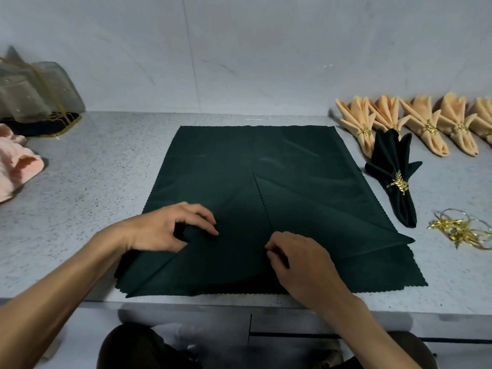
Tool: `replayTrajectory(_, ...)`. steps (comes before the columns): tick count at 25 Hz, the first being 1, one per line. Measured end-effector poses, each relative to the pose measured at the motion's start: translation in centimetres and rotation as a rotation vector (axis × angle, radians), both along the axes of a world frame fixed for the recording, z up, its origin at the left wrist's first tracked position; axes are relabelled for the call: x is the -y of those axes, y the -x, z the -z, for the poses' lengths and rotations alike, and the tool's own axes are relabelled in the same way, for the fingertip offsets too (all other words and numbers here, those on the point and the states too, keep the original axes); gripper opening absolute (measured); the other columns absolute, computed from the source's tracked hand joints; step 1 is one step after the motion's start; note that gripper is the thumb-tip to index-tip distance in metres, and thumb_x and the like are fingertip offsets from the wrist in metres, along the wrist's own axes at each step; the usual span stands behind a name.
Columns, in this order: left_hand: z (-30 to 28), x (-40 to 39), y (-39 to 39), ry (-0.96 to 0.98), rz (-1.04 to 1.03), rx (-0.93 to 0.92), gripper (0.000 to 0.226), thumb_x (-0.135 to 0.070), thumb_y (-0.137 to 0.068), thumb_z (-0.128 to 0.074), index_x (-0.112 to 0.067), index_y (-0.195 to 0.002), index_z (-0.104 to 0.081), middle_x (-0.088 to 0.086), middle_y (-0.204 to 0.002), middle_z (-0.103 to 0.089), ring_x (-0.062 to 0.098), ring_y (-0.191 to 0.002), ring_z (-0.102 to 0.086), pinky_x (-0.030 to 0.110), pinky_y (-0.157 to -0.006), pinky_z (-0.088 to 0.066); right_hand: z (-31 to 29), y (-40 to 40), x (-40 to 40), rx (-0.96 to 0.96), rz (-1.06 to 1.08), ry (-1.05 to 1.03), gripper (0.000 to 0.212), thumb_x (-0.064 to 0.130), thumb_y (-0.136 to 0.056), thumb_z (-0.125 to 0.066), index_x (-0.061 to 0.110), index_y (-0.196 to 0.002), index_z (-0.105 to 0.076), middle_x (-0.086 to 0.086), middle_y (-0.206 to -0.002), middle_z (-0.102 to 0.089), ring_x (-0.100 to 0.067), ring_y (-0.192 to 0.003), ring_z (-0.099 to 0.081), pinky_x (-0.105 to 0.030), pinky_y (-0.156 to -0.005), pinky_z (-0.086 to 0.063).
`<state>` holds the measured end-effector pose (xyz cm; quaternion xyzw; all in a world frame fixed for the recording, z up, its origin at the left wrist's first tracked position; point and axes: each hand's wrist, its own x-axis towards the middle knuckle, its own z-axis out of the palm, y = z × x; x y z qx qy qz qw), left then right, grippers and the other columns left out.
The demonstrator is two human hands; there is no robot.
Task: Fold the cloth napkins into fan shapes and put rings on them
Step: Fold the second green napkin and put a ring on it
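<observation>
A dark green cloth napkin [266, 161] lies spread on the speckled grey counter [93, 182], its near corners folded in so two edges meet along a centre seam. My left hand [170, 230] pinches a raised fold of the napkin at its near left. My right hand [300, 259] pinches the cloth at the seam's near end. A finished green fan napkin [394, 166] with a gold leaf ring [398, 182] lies to the right. Loose gold rings [463, 231] sit in a pile at the right edge.
Several peach fan napkins with gold rings [423, 126] line the back right by the wall. A pink cloth [16, 161] lies at the left edge. Behind it stands a sheer bag with gold trim [37, 94]. The counter's front edge runs just below the napkin.
</observation>
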<state>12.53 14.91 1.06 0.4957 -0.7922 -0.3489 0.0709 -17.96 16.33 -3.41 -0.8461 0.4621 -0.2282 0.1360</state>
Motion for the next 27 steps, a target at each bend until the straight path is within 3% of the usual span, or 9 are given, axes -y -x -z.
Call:
replayTrajectory(2, -0.2, 0.2, 0.8, -0.01, -0.06, -0.072, 0.048, -0.003, -0.078, -0.061, -0.04, -0.106, -0.074, -0.019, -0.124, -0.06, 0.004, -0.121, -0.052, 0.019, -0.103, -0.035, -0.2, 0.0, -0.1, 0.022, 0.01, -0.043, 0.004, 0.024, -0.093, -0.059, 0.027, -0.093, -0.063, 0.018, -0.081, -0.058, -0.004, -0.072, -0.054, -0.025, -0.074, -0.046)
replayTrajectory(5, 0.3, 0.7, 3.8, 0.031, -0.427, -0.369, 0.026, -0.004, -0.09, -0.068, -0.028, -0.097, -0.075, -0.006, -0.099, -0.073, -0.007, -0.089, -0.064, 0.022, -0.086, -0.05, -1.1, 0.1, 0.0, 0.111, 0.072, -0.169, 0.02, 0.024, -0.096, -0.054, 0.024, -0.079, -0.064, 0.018, -0.065, -0.056, -0.004, -0.059, -0.051, -0.02, -0.062, -0.041)
replayTrajectory(8, 2.0, 1.4, 5.7, 0.107, -0.688, -0.297, 0.018, -0.03, -0.089, -0.071, -0.02, -0.075, -0.078, 0.013, -0.072, -0.07, 0.011, -0.063, -0.058, 0.036, -0.069, -0.052, -2.6, 0.2, 0.1, 0.34, 0.15, -0.383, 0.054, 0.045, -0.1, -0.047, 0.015, -0.055, -0.041, 0.007, -0.046, -0.038, -0.01, -0.042, -0.034, -0.027, -0.048, -0.033)
replayTrajectory(11, 2.8, 1.5, 6.5, 0.208, -0.807, -0.222, 0.023, -0.029, -0.085, -0.075, -0.018, -0.066, -0.07, 0.004, -0.056, -0.057, 0.011, -0.052, -0.048, 0.027, -0.06, -0.043, -3.2, -0.4, 0.2, 0.195, 0.223, -0.327, 0.052, 0.063, -0.089, -0.053, 0.018, -0.063, -0.054, 0.005, -0.052, -0.056, -0.01, -0.047, -0.051, -0.029, -0.052, -0.046)
replayTrajectory(17, 2.9, 1.1, 7.4, 0.352, -0.859, -0.119, 0.035, -0.028, -0.092, -0.064, -0.01, -0.063, -0.058, 0.0, -0.061, -0.062, 0.016, -0.061, -0.055, 0.03, -0.063, -0.044, -2.2, -1.5, -0.2, 0.01, 0.292, -0.187, 0.039, 0.048, -0.096, -0.053, 0.019, -0.07, -0.052, 0.006, -0.058, -0.054, -0.01, -0.053, -0.051, -0.023, -0.048, -0.035)
replayTrajectory(20, 3.1, 1.1, 7.4, 0.381, -0.849, -0.072, 0.034, -0.028, -0.091, -0.065, -0.012, -0.061, -0.058, -0.002, -0.061, -0.063, 0.018, -0.064, -0.059, 0.03, -0.064, -0.045, -2.0, -1.6, -0.2, 0.006, 0.277, -0.157, 0.019, 0.044, -0.097, -0.052, 0.026, -0.092, -0.048, 0.009, -0.069, -0.057, -0.008, -0.061, -0.055, -0.026, -0.055, -0.043)
replayTrajectory(23, 3.2, 1.2, 7.5, 0.401, -0.864, -0.07, 0.033, -0.028, -0.089, -0.067, -0.016, -0.06, -0.058, -0.005, -0.061, -0.063, 0.016, -0.064, -0.06, 0.031, -0.067, -0.05, -1.8, -1.6, -0.3, -0.008, 0.273, -0.121, 0.015, 0.04, -0.097, -0.052, 0.026, -0.09, -0.05, 0.01, -0.08, -0.058, -0.007, -0.069, -0.055, -0.027, -0.063, -0.047)
replayTrajectory(25, 3.0, 1.3, 7.7, 0.398, -0.859, -0.044, 0.021, -0.029, -0.087, -0.069, -0.021, -0.069, -0.061, -0.008, -0.069, -0.064, 0.013, -0.068, -0.059, 0.036, -0.075, -0.052, -1.7, -1.6, -0.3, 0.006, 0.283, -0.105, 0.017, 0.038, -0.097, -0.053, 0.026, -0.086, -0.05, 0.011, -0.081, -0.056, -0.007, -0.069, -0.054, -0.026, -0.062, -0.046)
replayTrajectory(27, 2.8, 1.4, 8.1, 0.472, -0.814, 0.111, 0.008, -0.029, -0.087, -0.066, -0.025, -0.093, -0.063, -0.011, -0.096, -0.063, 0.015, -0.087, -0.058, 0.04, -0.089, -0.046, -1.5, -1.6, -0.3, 0.0, 0.286, -0.095, 0.018, 0.038, -0.098, -0.052, 0.025, -0.085, -0.051, 0.01, -0.079, -0.057, -0.008, -0.068, -0.054, -0.026, -0.061, -0.044)
